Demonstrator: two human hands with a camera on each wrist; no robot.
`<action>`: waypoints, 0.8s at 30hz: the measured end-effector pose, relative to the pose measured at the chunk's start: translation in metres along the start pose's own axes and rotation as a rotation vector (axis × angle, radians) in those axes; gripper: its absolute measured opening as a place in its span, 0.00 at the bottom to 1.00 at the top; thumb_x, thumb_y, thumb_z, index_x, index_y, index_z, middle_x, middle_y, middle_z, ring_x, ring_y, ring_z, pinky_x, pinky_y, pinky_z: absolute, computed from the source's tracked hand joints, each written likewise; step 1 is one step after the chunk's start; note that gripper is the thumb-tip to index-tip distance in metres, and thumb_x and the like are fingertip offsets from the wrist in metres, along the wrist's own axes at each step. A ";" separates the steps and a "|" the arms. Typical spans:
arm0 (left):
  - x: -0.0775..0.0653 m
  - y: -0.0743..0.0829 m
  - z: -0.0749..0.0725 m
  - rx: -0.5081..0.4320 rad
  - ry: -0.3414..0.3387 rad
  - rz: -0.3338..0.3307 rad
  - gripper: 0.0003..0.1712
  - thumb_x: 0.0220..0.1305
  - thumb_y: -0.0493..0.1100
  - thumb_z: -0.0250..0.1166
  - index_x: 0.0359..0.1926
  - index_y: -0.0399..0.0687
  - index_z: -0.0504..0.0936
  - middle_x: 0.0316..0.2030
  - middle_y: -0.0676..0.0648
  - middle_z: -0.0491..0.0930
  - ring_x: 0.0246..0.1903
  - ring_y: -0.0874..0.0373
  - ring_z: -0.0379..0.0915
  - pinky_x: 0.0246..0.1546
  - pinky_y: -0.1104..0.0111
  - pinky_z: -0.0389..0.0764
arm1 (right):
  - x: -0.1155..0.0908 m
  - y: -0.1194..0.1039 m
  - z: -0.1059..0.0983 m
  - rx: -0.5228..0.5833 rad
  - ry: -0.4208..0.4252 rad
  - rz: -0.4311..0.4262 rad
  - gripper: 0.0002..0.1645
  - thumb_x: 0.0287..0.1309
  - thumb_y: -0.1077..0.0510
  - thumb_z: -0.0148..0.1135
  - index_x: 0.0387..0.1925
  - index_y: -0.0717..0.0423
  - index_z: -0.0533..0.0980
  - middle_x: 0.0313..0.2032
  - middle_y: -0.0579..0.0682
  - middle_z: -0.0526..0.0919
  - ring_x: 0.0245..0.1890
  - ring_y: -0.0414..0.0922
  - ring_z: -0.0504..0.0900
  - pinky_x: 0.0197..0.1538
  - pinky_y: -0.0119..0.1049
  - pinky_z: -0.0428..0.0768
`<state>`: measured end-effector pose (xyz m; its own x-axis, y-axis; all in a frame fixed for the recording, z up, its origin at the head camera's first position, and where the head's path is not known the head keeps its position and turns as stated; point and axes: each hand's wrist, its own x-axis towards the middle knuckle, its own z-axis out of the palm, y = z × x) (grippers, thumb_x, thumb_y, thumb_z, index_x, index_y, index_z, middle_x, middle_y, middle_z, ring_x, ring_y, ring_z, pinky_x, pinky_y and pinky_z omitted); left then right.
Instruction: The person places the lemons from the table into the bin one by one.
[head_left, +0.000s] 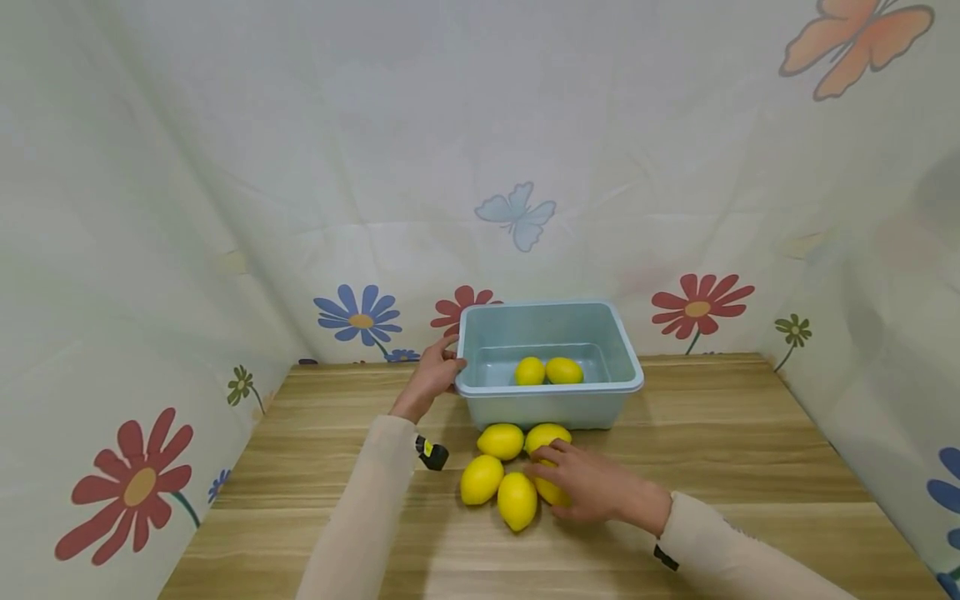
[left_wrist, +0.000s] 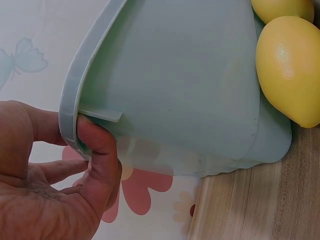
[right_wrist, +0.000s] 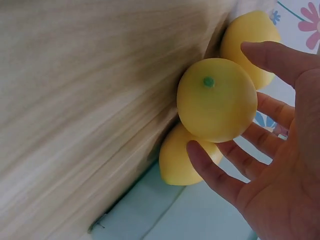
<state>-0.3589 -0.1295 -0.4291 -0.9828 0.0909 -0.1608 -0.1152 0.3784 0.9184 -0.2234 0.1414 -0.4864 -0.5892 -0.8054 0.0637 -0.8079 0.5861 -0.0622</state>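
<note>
A light blue plastic tub (head_left: 547,408) stands on the table with two yellow lemons (head_left: 564,371) inside. My left hand (head_left: 432,377) grips its left rim, thumb and curled fingers pinching the edge in the left wrist view. Several more lemons (head_left: 517,501) lie grouped on the wood just in front of the tub. Over the group's right side reaches my right hand (head_left: 592,483), its fingers spread around one lemon (right_wrist: 217,100). In the right wrist view the thumb stands apart from that lemon; whether the far fingers touch it is hard to tell.
The wood-grain table (head_left: 337,500) reaches back to a pale cloth wall (head_left: 390,167) printed with flowers and butterflies. The tub stands near the table's back edge. A black device (head_left: 432,453) sits at the left sleeve's cuff.
</note>
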 end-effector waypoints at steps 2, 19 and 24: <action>0.000 0.000 0.000 -0.002 0.001 0.003 0.35 0.67 0.41 0.58 0.73 0.53 0.61 0.53 0.38 0.75 0.41 0.48 0.78 0.33 0.64 0.87 | -0.001 0.000 0.002 0.009 0.007 0.007 0.33 0.55 0.46 0.69 0.62 0.47 0.72 0.58 0.50 0.75 0.54 0.49 0.75 0.55 0.46 0.81; -0.002 0.000 0.000 -0.002 -0.008 0.010 0.35 0.67 0.41 0.57 0.74 0.53 0.60 0.52 0.38 0.75 0.40 0.49 0.78 0.33 0.65 0.86 | -0.009 0.003 0.021 0.063 -0.079 0.040 0.21 0.56 0.49 0.68 0.52 0.39 0.77 0.54 0.44 0.76 0.52 0.45 0.74 0.50 0.42 0.81; -0.002 0.000 0.000 -0.006 -0.005 0.020 0.35 0.67 0.41 0.57 0.74 0.53 0.60 0.51 0.38 0.75 0.39 0.49 0.78 0.32 0.65 0.86 | -0.009 0.006 0.025 0.077 -0.085 0.031 0.21 0.50 0.53 0.69 0.48 0.38 0.78 0.51 0.43 0.76 0.50 0.42 0.73 0.49 0.39 0.80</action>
<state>-0.3566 -0.1299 -0.4292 -0.9842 0.1028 -0.1441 -0.0965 0.3710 0.9236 -0.2228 0.1501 -0.5119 -0.6078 -0.7938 -0.0234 -0.7842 0.6046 -0.1397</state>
